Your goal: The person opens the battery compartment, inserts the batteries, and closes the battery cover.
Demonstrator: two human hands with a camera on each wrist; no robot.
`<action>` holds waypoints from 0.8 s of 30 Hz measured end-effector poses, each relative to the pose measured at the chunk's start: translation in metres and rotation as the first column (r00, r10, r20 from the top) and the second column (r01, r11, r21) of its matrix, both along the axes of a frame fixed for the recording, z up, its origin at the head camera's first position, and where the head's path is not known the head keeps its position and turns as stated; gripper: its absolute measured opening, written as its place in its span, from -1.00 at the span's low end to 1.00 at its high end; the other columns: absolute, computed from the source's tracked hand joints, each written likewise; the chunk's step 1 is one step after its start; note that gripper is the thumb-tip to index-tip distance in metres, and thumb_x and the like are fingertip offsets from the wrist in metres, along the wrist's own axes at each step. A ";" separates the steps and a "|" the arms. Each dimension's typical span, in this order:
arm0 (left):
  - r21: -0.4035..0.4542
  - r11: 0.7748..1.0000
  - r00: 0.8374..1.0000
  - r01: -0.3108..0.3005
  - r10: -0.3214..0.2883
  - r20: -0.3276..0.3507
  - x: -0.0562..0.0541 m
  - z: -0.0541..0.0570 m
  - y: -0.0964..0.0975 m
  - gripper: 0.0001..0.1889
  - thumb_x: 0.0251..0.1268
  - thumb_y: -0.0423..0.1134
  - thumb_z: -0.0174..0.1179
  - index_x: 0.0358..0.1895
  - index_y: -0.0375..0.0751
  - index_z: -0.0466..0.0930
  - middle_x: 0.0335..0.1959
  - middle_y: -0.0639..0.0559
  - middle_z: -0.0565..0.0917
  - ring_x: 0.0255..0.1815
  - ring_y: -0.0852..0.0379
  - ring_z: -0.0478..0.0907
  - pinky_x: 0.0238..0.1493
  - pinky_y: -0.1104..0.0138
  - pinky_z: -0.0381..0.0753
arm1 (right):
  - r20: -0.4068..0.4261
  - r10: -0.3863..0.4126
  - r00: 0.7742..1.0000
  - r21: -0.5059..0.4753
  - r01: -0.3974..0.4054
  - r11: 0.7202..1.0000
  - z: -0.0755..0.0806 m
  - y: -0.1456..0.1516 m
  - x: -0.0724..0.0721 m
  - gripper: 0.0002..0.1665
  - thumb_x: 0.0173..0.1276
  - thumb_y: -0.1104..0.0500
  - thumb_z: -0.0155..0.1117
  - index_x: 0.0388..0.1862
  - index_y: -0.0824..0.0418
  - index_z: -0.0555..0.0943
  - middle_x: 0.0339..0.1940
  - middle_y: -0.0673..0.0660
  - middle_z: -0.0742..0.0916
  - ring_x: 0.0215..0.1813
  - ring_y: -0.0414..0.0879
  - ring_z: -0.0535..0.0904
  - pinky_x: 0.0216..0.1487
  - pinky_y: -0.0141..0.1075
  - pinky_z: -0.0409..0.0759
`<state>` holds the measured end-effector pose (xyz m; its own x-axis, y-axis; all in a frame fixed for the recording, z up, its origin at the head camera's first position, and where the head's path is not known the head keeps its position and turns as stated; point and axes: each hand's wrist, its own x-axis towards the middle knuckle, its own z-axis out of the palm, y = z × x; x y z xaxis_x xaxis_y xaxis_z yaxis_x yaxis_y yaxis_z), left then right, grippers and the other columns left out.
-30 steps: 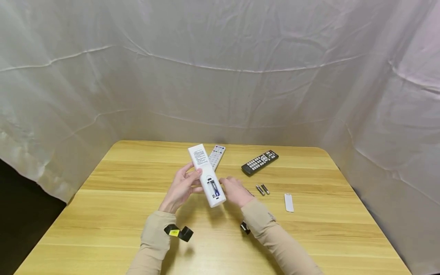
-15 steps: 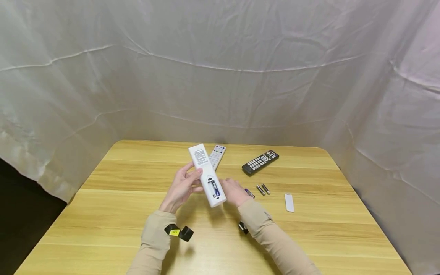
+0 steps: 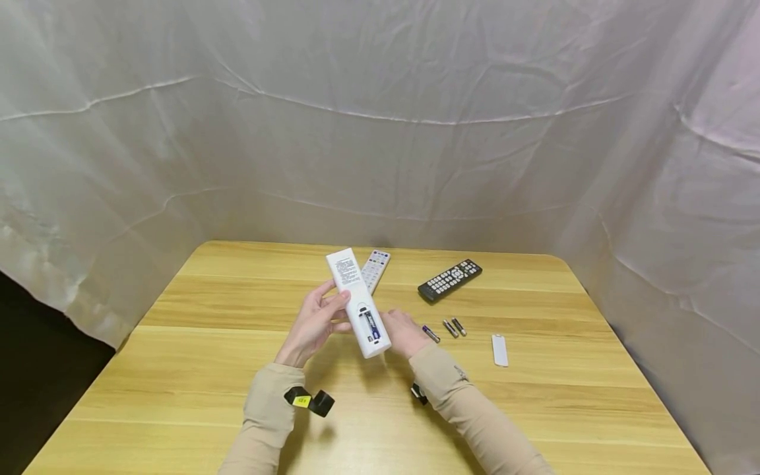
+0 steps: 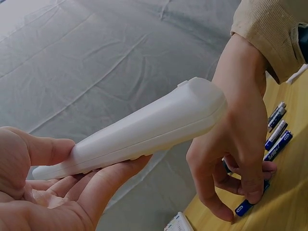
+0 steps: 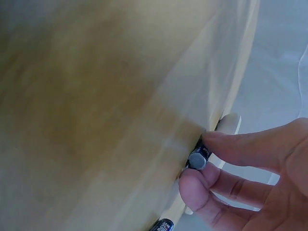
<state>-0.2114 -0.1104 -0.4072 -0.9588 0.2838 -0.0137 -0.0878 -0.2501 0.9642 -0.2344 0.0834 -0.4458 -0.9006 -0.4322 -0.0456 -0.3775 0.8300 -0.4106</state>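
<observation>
My left hand (image 3: 316, 323) holds a white remote control (image 3: 358, 302) tilted above the table, its back facing up and thumb on its edge. The uncovered battery compartment near its lower end has a dark blue battery (image 3: 372, 325) in it. Beyond the remote, my right hand (image 3: 405, 332) is low at the tabletop, its fingertips hidden in the head view. The right wrist view shows the thumb and fingers pinching a blue battery (image 5: 197, 160); the left wrist view has this battery (image 4: 244, 208) down at the table. Another blue battery (image 3: 431, 334) lies beside my right wrist.
Two dark batteries (image 3: 454, 328) lie side by side to the right. Further right is a white battery cover (image 3: 499, 350). A black remote (image 3: 449, 281) and a second white remote (image 3: 375, 269) lie toward the back of the wooden table (image 3: 225, 343). Grey curtain (image 3: 380, 132) surrounds it.
My right hand and forearm have shifted slightly left, and the blue battery beside the wrist has come into view. My left hand and the white remote have stayed almost still.
</observation>
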 end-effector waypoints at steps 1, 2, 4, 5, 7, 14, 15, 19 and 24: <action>-0.001 1.000 1.000 0.002 -0.002 -0.001 0.000 0.000 0.000 -0.44 0.61 -0.35 -0.11 0.57 -0.33 0.04 0.24 -0.54 0.54 -0.18 0.12 0.78 -0.12 0.22 0.83 | 0.000 0.001 1.000 -0.002 -0.001 1.000 0.000 0.000 0.000 -0.85 0.28 0.36 0.28 -0.17 0.24 0.62 -0.28 0.24 0.72 -0.18 0.06 0.62 -0.08 0.00 0.70; -0.002 1.000 1.000 0.003 -0.003 -0.002 0.000 0.000 0.000 -0.44 0.61 -0.35 -0.11 0.57 -0.33 0.03 0.24 -0.55 0.53 -0.18 0.12 0.78 -0.11 0.22 0.83 | -0.005 0.004 1.000 -0.002 -0.004 1.000 -0.001 0.001 0.000 -0.86 0.27 0.36 0.28 -0.20 0.23 0.62 -0.28 0.23 0.72 -0.19 0.06 0.62 -0.09 -0.02 0.70; -0.004 1.000 1.000 0.005 -0.005 -0.003 0.000 0.000 0.000 -0.43 0.61 -0.35 -0.11 0.57 -0.33 0.03 0.26 -0.55 0.52 -0.17 0.11 0.78 -0.11 0.22 0.83 | -0.017 0.014 1.000 -0.010 -0.014 1.000 -0.002 0.002 0.000 -0.88 0.28 0.38 0.26 -0.22 0.23 0.62 -0.31 0.21 0.72 -0.21 0.04 0.62 -0.12 -0.05 0.70; -0.005 1.000 1.000 0.005 -0.005 -0.004 0.000 0.000 0.000 -0.43 0.61 -0.35 -0.12 0.57 -0.33 0.03 0.26 -0.56 0.51 -0.16 0.11 0.78 -0.10 0.21 0.83 | -0.026 0.021 0.999 -0.014 -0.021 1.000 -0.003 0.002 0.000 -0.88 0.29 0.38 0.24 -0.23 0.22 0.62 -0.33 0.20 0.72 -0.23 0.03 0.62 -0.15 -0.08 0.70; -0.006 1.000 1.000 0.004 -0.005 -0.002 0.000 -0.001 0.001 -0.44 0.61 -0.35 -0.12 0.57 -0.33 0.03 0.27 -0.56 0.50 -0.16 0.10 0.78 -0.10 0.21 0.83 | -0.063 0.044 0.997 -0.029 -0.046 0.999 -0.004 0.003 0.001 -0.90 0.33 0.36 0.21 -0.25 0.21 0.63 -0.38 0.17 0.72 -0.29 0.01 0.61 -0.24 -0.13 0.69; -0.012 1.000 1.000 0.005 -0.005 0.004 0.000 -0.002 0.001 -0.44 0.61 -0.35 -0.13 0.58 -0.32 0.03 0.29 -0.57 0.48 -0.14 0.09 0.78 -0.09 0.20 0.83 | -0.089 0.051 0.995 -0.128 -0.062 0.990 -0.004 0.008 0.006 -0.84 0.33 0.36 0.24 -0.12 0.28 0.66 -0.36 0.16 0.76 -0.33 -0.05 0.64 -0.24 -0.19 0.71; -0.012 1.000 1.000 0.005 -0.005 0.004 -0.001 -0.002 0.001 -0.44 0.61 -0.35 -0.13 0.58 -0.32 0.03 0.29 -0.56 0.48 -0.14 0.09 0.78 -0.10 0.20 0.83 | -0.073 0.038 0.997 -0.145 -0.048 0.988 -0.003 0.009 0.008 -0.78 0.32 0.37 0.25 -0.06 0.31 0.65 -0.34 0.17 0.76 -0.32 -0.05 0.64 -0.25 -0.20 0.71; -0.015 1.000 1.000 0.003 -0.003 0.002 -0.001 -0.003 0.001 -0.44 0.61 -0.35 -0.12 0.57 -0.32 0.04 0.29 -0.57 0.47 -0.14 0.09 0.78 -0.10 0.21 0.83 | 0.012 -0.028 1.000 -0.212 0.030 0.977 0.004 0.013 0.015 -0.62 0.31 0.38 0.28 0.11 0.32 0.61 -0.32 0.16 0.75 -0.34 -0.10 0.58 -0.35 -0.31 0.64; -0.021 1.000 1.000 0.002 -0.002 0.004 -0.001 -0.004 0.001 -0.44 0.60 -0.35 -0.12 0.58 -0.32 0.03 0.29 -0.56 0.47 -0.13 0.08 0.78 -0.09 0.20 0.83 | 0.031 -0.071 0.997 -0.295 0.077 0.952 0.007 0.020 0.020 -0.66 0.29 0.41 0.27 0.04 0.26 0.62 -0.38 0.13 0.74 -0.38 -0.14 0.58 -0.41 -0.41 0.61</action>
<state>-0.2125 -0.1093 -0.4114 -0.9581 0.2856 -0.0236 -0.0922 -0.2292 0.9690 -0.2141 0.1039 -0.4383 -0.9309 -0.3609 0.0562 -0.3088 0.6957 -0.6485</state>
